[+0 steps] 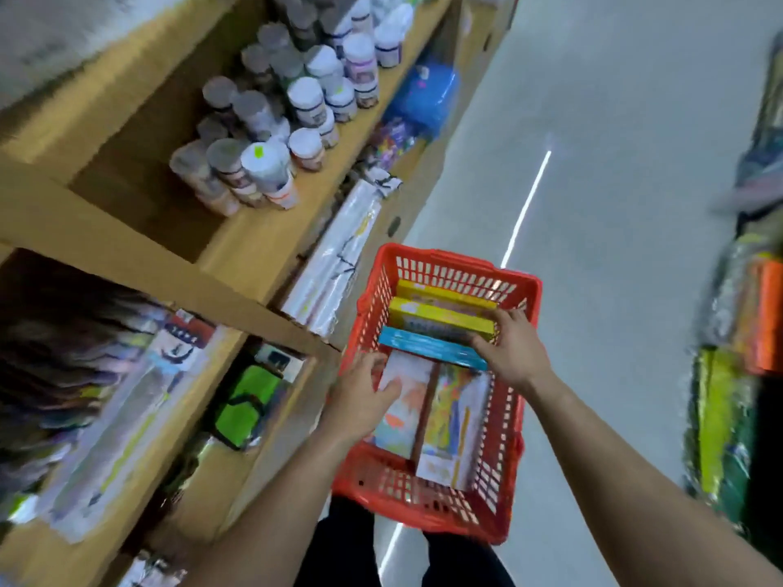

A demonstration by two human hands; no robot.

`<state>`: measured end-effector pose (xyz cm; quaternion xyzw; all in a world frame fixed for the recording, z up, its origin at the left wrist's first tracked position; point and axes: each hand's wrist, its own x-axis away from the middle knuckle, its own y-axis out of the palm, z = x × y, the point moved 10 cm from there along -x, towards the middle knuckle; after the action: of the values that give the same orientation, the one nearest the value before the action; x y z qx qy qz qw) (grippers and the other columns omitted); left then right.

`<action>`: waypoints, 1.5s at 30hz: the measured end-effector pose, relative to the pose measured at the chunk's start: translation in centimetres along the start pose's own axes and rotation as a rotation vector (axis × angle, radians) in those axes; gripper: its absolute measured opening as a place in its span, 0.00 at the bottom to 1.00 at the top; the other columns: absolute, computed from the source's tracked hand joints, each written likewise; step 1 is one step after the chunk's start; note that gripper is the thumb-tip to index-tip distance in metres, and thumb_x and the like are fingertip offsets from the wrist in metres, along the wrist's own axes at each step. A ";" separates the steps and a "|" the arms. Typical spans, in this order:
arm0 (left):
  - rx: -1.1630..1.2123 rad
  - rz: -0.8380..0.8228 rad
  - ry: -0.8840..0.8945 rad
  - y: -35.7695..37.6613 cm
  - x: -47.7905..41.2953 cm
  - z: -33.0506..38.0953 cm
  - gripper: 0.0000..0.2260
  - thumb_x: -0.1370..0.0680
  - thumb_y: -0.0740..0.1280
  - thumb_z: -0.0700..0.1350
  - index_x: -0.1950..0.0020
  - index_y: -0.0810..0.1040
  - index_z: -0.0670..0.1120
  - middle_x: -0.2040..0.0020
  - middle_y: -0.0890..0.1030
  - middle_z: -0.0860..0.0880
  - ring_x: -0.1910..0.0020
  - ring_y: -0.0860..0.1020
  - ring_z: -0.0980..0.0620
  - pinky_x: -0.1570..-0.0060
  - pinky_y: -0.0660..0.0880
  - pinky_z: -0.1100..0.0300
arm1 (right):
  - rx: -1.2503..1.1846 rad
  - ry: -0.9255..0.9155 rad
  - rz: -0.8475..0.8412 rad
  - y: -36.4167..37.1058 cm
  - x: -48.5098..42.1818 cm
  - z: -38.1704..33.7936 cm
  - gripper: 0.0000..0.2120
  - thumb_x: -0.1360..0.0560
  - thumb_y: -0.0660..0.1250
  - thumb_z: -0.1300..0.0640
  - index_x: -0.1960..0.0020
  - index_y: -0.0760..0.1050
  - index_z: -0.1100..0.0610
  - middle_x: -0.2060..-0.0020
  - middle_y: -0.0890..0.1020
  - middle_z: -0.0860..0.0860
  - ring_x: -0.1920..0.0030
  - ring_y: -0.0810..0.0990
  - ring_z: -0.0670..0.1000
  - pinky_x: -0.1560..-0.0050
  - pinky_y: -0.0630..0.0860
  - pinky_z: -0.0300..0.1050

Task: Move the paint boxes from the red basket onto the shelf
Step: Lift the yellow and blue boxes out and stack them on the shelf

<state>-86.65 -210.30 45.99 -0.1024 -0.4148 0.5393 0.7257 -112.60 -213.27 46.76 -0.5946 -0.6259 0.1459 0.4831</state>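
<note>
Inside the red basket (440, 264), left hand (360, 400) grasps a white box (409, 400), right hand (510, 345) grasps the teal box (428, 346); two loose grips risk dropping one

White-lidded jars (292, 116) crowd together in a blurred cluster. Below them, just to the right, lie long plastic-wrapped packs (339, 256). Farther below the jars, to the left, sits a green bag (245, 404). A blue packet (428, 95) lies right of the jars, beside the grey floor (627, 163).
</note>
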 end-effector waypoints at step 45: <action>0.652 0.205 -0.215 16.8 -11.6 -9.2 0.38 0.22 0.73 0.42 0.24 0.54 0.66 0.46 0.82 0.58 0.55 0.84 0.60 0.47 0.83 0.45 | -0.048 0.248 -0.599 19.8 -19.0 8.7 0.20 0.15 0.56 0.43 0.27 0.74 0.44 0.22 0.70 0.54 0.27 0.72 0.59 0.24 0.64 0.57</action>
<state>-92.64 -210.93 24.49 0.1510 -0.2826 0.7209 0.6145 -110.73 -221.69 19.29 -0.4084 -0.7127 -0.0913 0.5630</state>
